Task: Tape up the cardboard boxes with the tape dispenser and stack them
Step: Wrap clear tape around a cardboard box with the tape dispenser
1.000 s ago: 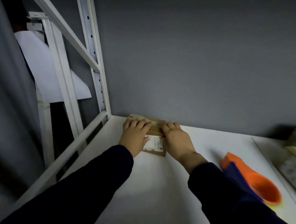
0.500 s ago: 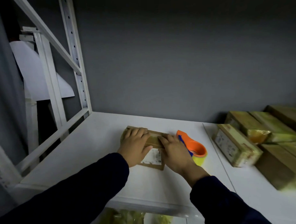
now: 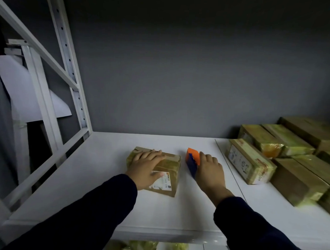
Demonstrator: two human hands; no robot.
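The small cardboard box (image 3: 171,163) sits on the white shelf (image 3: 102,188), its long axis running roughly front to back, label end nearest the person. The left hand (image 3: 146,166) lies flat on top, fingers straight, pressing down with no grip. Just right of the box, with a narrow strip of shelf between them, the tape dispenser (image 3: 192,155) lies nearly parallel, orange nose toward the wall. The right hand (image 3: 209,169) has its grip clamped over it, fingers curled across the top and thumb hidden. The dispenser likely needs to go left and up onto the box, and the right hand is nearer.
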